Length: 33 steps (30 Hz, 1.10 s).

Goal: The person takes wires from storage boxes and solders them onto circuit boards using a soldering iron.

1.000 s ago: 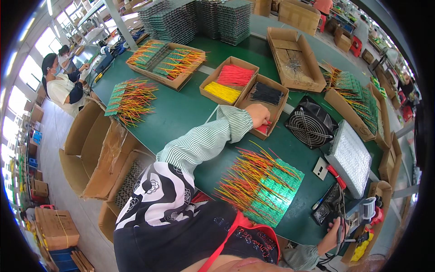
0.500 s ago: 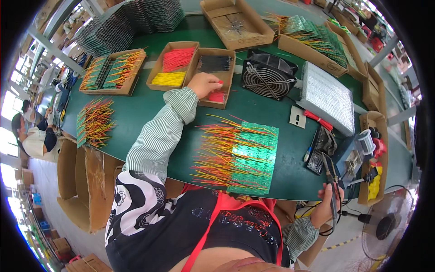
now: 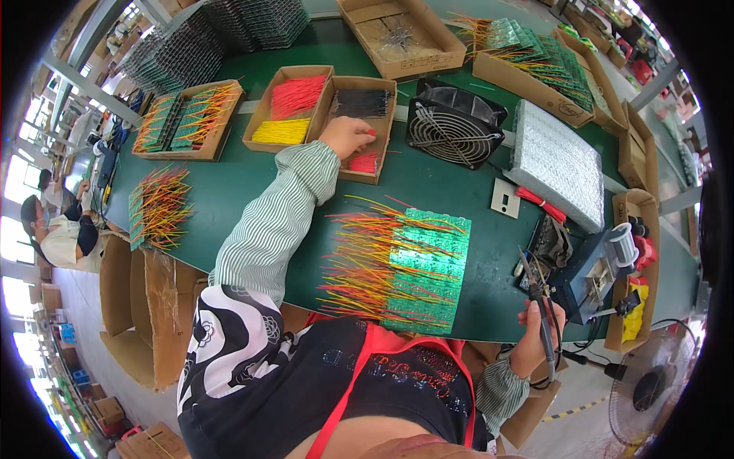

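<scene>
Green worktable (image 3: 489, 275) largest, spread across the whole near view. On it, close to the wearer's body, lay a circuit-board panel (image 3: 440, 264), bare on its right side, red and yellow leads (image 3: 355, 264) fanned over its left part and past that edge. Judged light, stiff and smooth, likely to slide; the leads looked limp and apt to tangle, their joints probably fragile. Best hold: flat, by the bare right edge, not by the leads.

Beyond the panel, a shallow carton (image 3: 388, 126) with black wires (image 3: 361, 104) at its far end and loose red wires (image 3: 364, 162) at its near end. Black fan (image 3: 457, 126) just to its right, well clear of the panel.

Left hand (image 3: 348, 136) hung over the carton's middle, fingers bent and drawn in toward the thumb. Red showed at the fingertips; could not tell whether a wire was pinched there.

Right hand (image 3: 533, 336) was closed round the handle of a soldering iron (image 3: 546, 329), tip end pointing away from the body. Judged light, with a flexible cord; safe grip on the handle only, the tip possibly hot.

Single red wires, smallest: near weightless, bendy, thin enough to come up several together; a fingertip pinch near one end seemed best.
</scene>
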Motion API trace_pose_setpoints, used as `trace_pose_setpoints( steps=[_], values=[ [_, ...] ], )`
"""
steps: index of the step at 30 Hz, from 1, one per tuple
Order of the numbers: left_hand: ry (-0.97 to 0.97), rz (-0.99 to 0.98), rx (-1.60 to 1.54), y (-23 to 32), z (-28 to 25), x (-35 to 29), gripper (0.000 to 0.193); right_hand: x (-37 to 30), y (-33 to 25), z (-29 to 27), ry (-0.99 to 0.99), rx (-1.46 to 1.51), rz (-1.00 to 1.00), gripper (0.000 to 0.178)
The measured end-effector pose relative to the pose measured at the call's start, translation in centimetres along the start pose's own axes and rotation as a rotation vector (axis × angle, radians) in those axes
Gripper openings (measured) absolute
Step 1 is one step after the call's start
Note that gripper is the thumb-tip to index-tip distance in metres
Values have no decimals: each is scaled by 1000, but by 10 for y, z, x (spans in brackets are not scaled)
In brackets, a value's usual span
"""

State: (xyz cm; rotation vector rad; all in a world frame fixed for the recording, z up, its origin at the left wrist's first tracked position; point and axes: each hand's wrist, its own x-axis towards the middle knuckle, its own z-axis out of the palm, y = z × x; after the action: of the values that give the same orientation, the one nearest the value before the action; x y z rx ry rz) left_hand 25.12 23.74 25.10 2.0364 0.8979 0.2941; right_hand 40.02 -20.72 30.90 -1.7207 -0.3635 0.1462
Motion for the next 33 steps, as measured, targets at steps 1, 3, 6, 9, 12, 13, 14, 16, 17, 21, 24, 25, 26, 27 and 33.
trace_pose_setpoints(
  steps=[1, 3, 6, 9, 12, 13, 14, 16, 17, 21, 24, 25, 26, 27, 33],
  values=[
    [-2, -20, 18, 0, -1, 0, 16, 0, -1, 2, -14, -7, -5, 19],
    [-10, -40, 37, 8, -4, -4, 16, 1, -2, 4, -26, -14, -4, 19],
    [57, 154, 218, 21, -10, -14, 18, 2, -6, 6, -31, -18, 1, 19],
    [-18, 122, 115, 39, -15, -31, 19, 2, -11, 10, -25, -6, 17, 21],
    [-57, 189, -35, 64, -12, -59, 18, 2, -14, 13, -67, -11, -5, 21],
    [-88, 176, -108, 81, -11, -73, 17, 1, -18, 18, -111, 20, -20, 21],
    [-121, 165, -178, 97, -7, -87, 15, 0, -19, 20, -151, 55, -36, 22],
    [-138, 387, -18, 118, 1, -110, 14, -1, -22, 29, -159, 84, -30, 22],
    [-133, 614, 154, 125, 7, -121, 13, -2, -23, 33, -175, 133, -33, 22],
    [-249, 809, 223, 148, 40, -163, 13, -7, -32, 54, -210, 172, -87, 23],
    [-343, 823, 196, 152, 71, -180, 14, -12, -31, 66, -312, 160, -184, 26],
    [-385, 754, 131, 153, 80, -184, 15, -15, -29, 71, -311, 163, -185, 26],
    [-426, 682, 67, 154, 87, -186, 15, -18, -26, 75, -322, 163, -228, 26],
    [-426, 683, 69, 154, 92, -189, 15, -21, -24, 79, -332, 162, -271, 26],
    [-466, 637, -55, 147, 93, -190, 15, -25, -14, 81, -364, 103, -352, 30]
  ],
)
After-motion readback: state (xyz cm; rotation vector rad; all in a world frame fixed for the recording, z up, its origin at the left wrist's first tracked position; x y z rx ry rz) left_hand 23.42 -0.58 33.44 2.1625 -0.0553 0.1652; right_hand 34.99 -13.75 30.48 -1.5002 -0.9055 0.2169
